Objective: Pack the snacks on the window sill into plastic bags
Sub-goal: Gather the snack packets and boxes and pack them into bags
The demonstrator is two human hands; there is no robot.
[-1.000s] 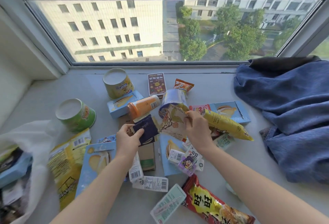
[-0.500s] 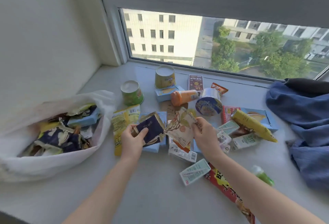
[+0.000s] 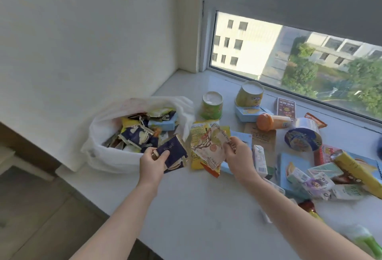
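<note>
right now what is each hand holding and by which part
The left hand pinches the dark blue packet by its left edge, thumb on top. The right hand holds the beige printed packet by its right edge.

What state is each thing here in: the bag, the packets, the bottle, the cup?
White plastic bag: open, partly filled with snacks.
Dark blue packet: held in the left hand.
Beige packet: held in the right hand.
Orange bottle: lying on its side.
Green cup: standing on the sill.

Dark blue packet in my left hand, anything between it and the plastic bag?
Nothing visible. The left hand holds the dark blue packet at the open mouth of the white plastic bag; only packed snacks lie inside.
</note>
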